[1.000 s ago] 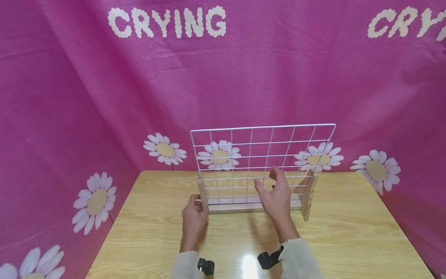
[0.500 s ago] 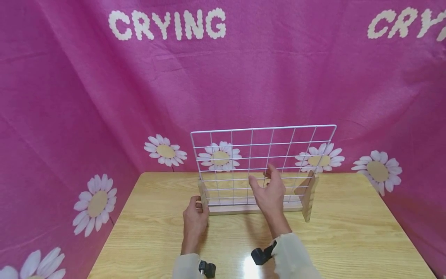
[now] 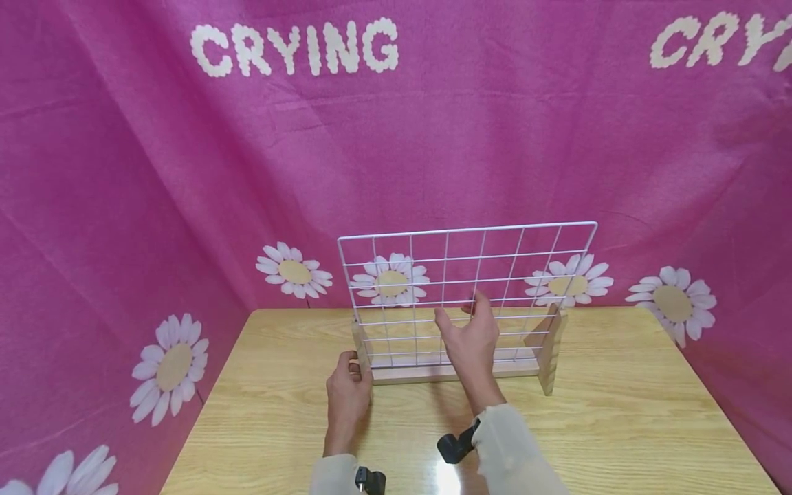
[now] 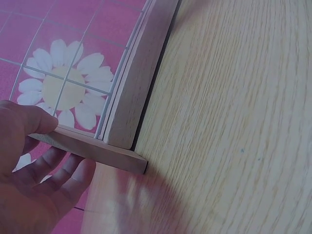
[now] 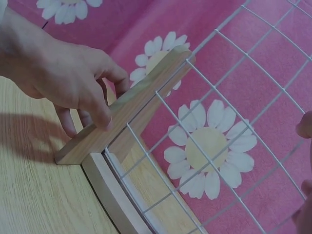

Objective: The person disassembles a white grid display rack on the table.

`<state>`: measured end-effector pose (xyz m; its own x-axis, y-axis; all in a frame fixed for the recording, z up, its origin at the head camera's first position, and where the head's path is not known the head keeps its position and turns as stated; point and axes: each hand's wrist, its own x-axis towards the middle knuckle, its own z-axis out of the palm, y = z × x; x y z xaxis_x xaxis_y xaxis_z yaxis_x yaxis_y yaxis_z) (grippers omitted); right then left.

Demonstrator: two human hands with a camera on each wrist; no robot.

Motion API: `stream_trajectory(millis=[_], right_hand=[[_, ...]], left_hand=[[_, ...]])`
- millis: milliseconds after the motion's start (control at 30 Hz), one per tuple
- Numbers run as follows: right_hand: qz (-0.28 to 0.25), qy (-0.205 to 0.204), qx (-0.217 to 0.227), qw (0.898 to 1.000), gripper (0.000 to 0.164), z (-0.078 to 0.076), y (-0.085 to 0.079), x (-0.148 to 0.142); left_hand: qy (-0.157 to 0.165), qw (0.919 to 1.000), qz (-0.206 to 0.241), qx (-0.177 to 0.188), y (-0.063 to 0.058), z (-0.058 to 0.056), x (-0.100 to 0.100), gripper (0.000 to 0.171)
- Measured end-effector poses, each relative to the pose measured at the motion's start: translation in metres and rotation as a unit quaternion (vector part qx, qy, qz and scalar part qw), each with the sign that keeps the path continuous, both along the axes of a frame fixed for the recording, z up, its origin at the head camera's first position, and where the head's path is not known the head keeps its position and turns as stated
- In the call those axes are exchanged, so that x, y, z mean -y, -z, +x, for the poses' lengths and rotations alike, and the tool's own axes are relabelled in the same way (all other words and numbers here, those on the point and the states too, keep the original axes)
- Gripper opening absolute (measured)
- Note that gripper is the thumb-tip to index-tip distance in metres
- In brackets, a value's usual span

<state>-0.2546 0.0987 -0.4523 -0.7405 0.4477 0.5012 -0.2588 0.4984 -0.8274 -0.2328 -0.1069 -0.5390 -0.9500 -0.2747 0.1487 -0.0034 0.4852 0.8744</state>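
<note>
A white wire grid (image 3: 467,229) stands upright in a wooden base (image 3: 414,375) with a side panel at each end. My left hand (image 3: 348,397) grips the left side panel (image 4: 102,152), thumb on one face and fingers on the other. The same hold shows in the right wrist view, where the left hand (image 5: 68,73) is over the slanted panel. My right hand (image 3: 473,344) is in front of the middle of the grid, thumb and index finger spread apart, with nothing between them. Only its fingertips (image 5: 305,126) reach into the right wrist view.
The wooden table (image 3: 619,412) carries the rack near its back edge. Behind and at the sides hangs a magenta cloth (image 3: 470,151) with daisies and white lettering. The right side panel (image 3: 549,354) stands at the rack's other end.
My right hand has moved left along the front of the grid, towards its middle. The left hand keeps its hold on the side panel, and the rack stays in place.
</note>
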Motion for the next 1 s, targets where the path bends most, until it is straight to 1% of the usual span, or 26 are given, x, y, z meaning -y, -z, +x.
stream_trajectory(millis=[167, 367, 500, 733, 867, 1000], right_hand=[[0.001, 0.017, 0.015, 1.000, 0.059, -0.0023, -0.0039, 0.0036], [-0.016, 0.033, 0.041, 0.998, 0.058, -0.0032, -0.0062, 0.0075], [-0.015, 0.043, 0.026, 0.999, 0.053, -0.0048, -0.0057, 0.0084], [0.006, 0.057, -0.006, 0.998, 0.049, -0.0085, -0.0054, 0.0078], [0.008, 0.063, -0.013, 0.998, 0.048, -0.0090, -0.0049, 0.0078], [0.007, 0.061, -0.001, 0.998, 0.047, -0.0071, -0.0041, 0.0071]], left_hand=[[0.003, 0.9999, -0.004, -0.011, 0.0008, -0.0007, 0.0002, 0.032], [0.000, 1.0000, -0.005, -0.006, 0.0011, -0.0010, 0.0005, 0.033], [-0.001, 1.0000, -0.006, -0.005, 0.0013, -0.0006, 0.0005, 0.033], [0.002, 0.9997, -0.008, -0.024, 0.0015, -0.0014, 0.0007, 0.033], [0.002, 0.9997, -0.007, -0.021, 0.0013, -0.0014, 0.0008, 0.032], [0.000, 1.0000, -0.004, -0.009, 0.0018, 0.0000, 0.0000, 0.032]])
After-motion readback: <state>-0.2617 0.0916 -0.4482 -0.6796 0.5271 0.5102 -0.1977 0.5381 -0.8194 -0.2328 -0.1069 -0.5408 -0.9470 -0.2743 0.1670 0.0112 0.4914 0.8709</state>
